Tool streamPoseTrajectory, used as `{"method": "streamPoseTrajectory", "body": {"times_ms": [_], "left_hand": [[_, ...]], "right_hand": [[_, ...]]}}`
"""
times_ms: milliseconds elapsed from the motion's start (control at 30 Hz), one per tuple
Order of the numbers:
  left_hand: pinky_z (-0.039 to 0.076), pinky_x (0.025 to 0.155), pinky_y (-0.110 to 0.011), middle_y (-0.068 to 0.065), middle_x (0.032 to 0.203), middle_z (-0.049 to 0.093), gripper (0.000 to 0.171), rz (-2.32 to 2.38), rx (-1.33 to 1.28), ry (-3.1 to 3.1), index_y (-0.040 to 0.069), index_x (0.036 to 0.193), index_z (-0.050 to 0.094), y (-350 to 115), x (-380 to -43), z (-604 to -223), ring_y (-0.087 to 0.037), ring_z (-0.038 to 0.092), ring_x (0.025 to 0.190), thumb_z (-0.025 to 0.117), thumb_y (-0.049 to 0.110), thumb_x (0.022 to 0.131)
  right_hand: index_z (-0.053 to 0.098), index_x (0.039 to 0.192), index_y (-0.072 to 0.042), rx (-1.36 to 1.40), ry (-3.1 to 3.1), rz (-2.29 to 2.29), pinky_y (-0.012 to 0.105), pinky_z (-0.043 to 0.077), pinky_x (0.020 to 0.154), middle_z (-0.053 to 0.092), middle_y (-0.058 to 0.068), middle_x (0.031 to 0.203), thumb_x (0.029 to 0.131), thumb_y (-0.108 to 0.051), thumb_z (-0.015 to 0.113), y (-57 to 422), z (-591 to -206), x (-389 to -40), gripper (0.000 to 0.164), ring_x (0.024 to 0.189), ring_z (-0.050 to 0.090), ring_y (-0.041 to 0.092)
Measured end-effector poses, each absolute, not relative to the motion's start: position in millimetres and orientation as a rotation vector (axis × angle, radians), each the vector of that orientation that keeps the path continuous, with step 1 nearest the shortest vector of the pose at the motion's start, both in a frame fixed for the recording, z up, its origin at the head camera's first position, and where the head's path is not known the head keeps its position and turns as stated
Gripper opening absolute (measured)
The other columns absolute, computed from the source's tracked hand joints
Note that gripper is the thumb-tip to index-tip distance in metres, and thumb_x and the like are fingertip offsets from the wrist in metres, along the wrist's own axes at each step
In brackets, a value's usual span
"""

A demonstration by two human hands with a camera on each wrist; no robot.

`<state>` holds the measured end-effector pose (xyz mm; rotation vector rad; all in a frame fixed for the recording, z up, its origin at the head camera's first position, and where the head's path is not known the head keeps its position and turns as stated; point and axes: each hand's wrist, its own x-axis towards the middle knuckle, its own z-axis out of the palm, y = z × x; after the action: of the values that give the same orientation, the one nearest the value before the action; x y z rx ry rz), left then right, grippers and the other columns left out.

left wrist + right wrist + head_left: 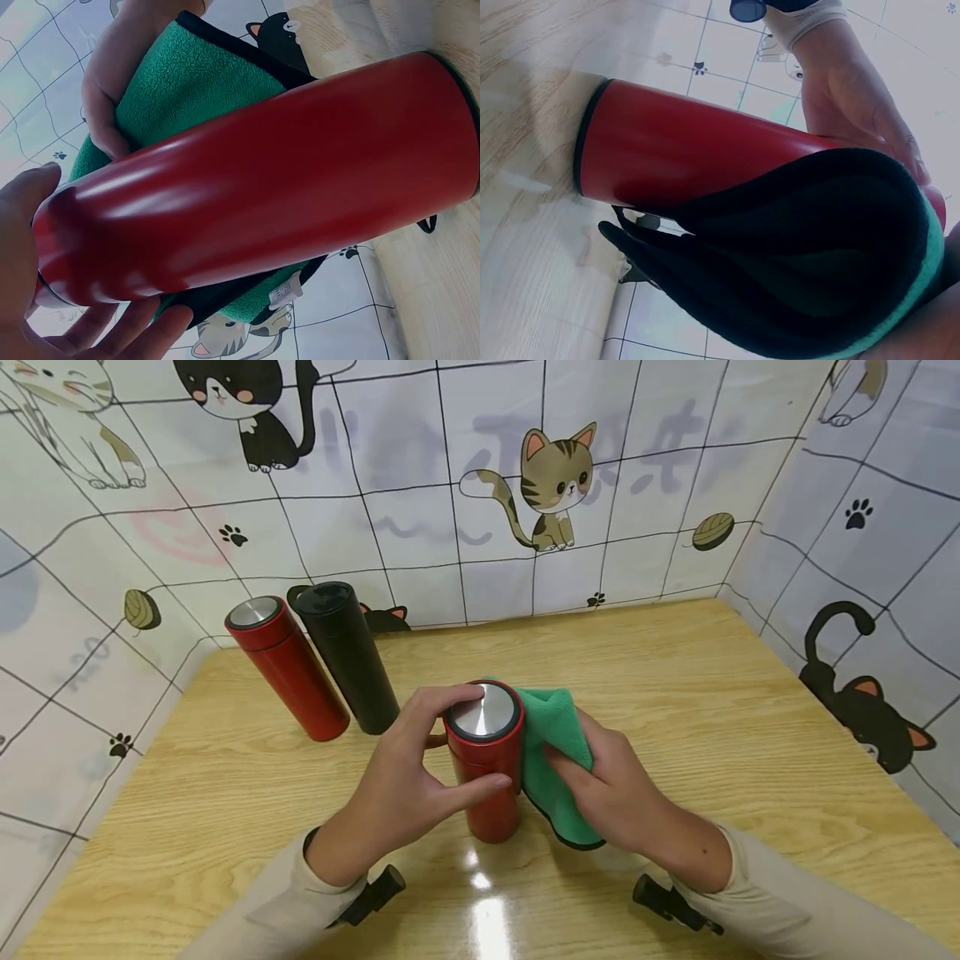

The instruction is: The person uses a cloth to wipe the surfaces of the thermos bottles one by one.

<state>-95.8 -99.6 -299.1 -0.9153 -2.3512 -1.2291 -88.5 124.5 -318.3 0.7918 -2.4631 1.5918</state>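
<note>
A red thermos [491,822] with a silver-topped lid stands upright on the wooden table, close in front of me. My left hand [401,777] holds it around its upper part, thumb across the near side and a finger on the lid. In the left wrist view, the smooth red body of the thermos [262,180] fills the middle. My right hand [618,797] grips a green towel [551,785] with dark edging, held against the right side of the thermos. Folds of the towel [795,255] hide part of the thermos and the right fingers in the right wrist view.
Another red thermos [300,681] and a black thermos [348,660] stand side by side at the back left. The wooden table [712,693] is bounded behind and at both sides by a cat-patterned backdrop [420,527].
</note>
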Motion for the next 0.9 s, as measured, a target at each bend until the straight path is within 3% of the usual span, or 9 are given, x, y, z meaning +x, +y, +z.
{"method": "streamPoseTrajectory", "body": {"times_ms": [233, 567, 767, 900], "left_hand": [[0.054, 0.077, -0.026, 0.004, 0.125, 0.049, 0.077, -1.230, -0.944, -2.329, 0.021, 0.133, 0.039, -98.7, -96.2, -298.6, -0.009, 0.051, 0.112, 0.080, 0.031, 0.069], [0.054, 0.076, -0.026, 0.006, 0.127, 0.050, 0.073, -1.193, -0.995, -2.318, 0.021, 0.134, 0.040, -99.7, -97.2, -296.7, -0.008, 0.051, 0.113, 0.077, 0.028, 0.072], [0.054, 0.078, -0.024, 0.006, 0.127, 0.050, 0.073, -1.193, -1.008, -2.348, 0.022, 0.135, 0.038, -100.6, -96.9, -297.0, -0.007, 0.051, 0.113, 0.076, 0.027, 0.073], [0.053, 0.078, -0.022, 0.004, 0.126, 0.052, 0.072, -1.188, -1.039, -2.326, 0.020, 0.135, 0.038, -100.3, -97.4, -297.3, -0.008, 0.052, 0.111, 0.075, 0.025, 0.074]], "right_hand": [[0.044, 0.132, -0.023, 0.816, -2.508, 1.607, 0.028, 0.051, 0.088, 0.058, -0.006, 0.124, 0.095, -0.007, 0.045, 124.3, -318.1, -90.6, 0.040, 0.107, 0.059, 0.009], [0.044, 0.133, -0.018, 0.821, -2.469, 1.600, 0.029, 0.050, 0.089, 0.057, -0.002, 0.126, 0.095, -0.008, 0.045, 126.5, -316.8, -90.4, 0.040, 0.110, 0.058, 0.011], [0.045, 0.131, -0.019, 0.810, -2.495, 1.600, 0.028, 0.052, 0.085, 0.059, -0.003, 0.122, 0.094, -0.008, 0.046, 125.4, -319.5, -90.8, 0.038, 0.103, 0.060, 0.010], [0.045, 0.132, -0.018, 0.821, -2.450, 1.609, 0.028, 0.051, 0.089, 0.057, -0.002, 0.125, 0.093, -0.006, 0.046, 126.5, -316.6, -89.5, 0.040, 0.109, 0.058, 0.011]]}}
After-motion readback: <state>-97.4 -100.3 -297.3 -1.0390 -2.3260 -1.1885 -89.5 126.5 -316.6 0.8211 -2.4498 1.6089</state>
